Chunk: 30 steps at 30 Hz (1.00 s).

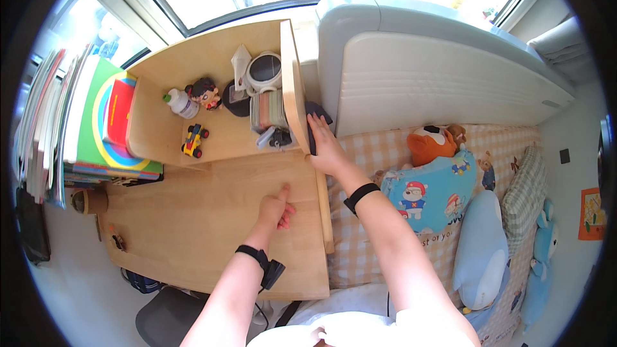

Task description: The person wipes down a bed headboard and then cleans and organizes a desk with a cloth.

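Observation:
My left hand (274,209) is over the wooden desk top (202,212), its index finger extended and its other fingers loosely curled, with nothing visible in it. My right hand (325,144) presses with nearly straight fingers on a dark cloth-like thing (319,111) against the outer face of the desk shelf's side panel (295,86). Part of the dark thing is hidden by the fingers and the panel. Inside the wooden shelf, close to that panel, stand a stack of cards or small booklets (268,110) and a white round-framed mirror-like object (264,67).
The shelf also holds a toy car (194,140), a doll figure (205,92) and a white bottle (181,103). Books (103,120) stand at left. On the right is a bed with a padded headboard (434,82), a blue pillow (429,193) and a penguin plush (482,250).

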{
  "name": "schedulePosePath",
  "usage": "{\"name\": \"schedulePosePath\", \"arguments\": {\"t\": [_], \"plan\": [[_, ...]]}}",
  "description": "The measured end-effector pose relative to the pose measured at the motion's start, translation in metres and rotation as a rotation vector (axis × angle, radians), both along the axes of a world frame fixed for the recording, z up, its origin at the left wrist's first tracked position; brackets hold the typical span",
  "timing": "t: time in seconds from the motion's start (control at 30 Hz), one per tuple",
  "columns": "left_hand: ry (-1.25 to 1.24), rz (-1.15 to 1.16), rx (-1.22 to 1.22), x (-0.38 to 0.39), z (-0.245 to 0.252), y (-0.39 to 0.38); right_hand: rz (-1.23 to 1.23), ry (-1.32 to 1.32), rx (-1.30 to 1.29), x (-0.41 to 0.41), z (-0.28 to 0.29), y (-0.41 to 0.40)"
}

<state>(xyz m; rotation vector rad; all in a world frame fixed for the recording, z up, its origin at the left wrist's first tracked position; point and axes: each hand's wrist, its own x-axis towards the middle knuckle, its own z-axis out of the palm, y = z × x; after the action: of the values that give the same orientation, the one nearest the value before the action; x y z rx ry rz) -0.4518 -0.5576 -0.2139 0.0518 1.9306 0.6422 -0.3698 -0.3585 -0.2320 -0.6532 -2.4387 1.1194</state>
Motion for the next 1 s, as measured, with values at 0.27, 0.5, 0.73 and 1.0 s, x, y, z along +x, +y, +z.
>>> {"name": "schedulePosePath", "arguments": {"t": [0.27,0.5,0.73,1.0], "plan": [[-0.024,0.041,0.143,-0.007,-0.013,-0.009,-0.080,-0.099,0.228,0.083,-0.015,-0.139],[-0.041,0.189,0.416,0.005,-0.048,-0.101,-0.113,-0.377,0.479,0.142,-0.005,-0.270],[-0.016,0.185,0.324,-0.025,-0.037,-0.249,-0.027,-0.451,0.431,0.156,0.006,-0.332],[0.062,0.141,0.211,-0.029,-0.027,-0.234,-0.088,-0.415,0.530,0.130,-0.005,-0.321]]}}
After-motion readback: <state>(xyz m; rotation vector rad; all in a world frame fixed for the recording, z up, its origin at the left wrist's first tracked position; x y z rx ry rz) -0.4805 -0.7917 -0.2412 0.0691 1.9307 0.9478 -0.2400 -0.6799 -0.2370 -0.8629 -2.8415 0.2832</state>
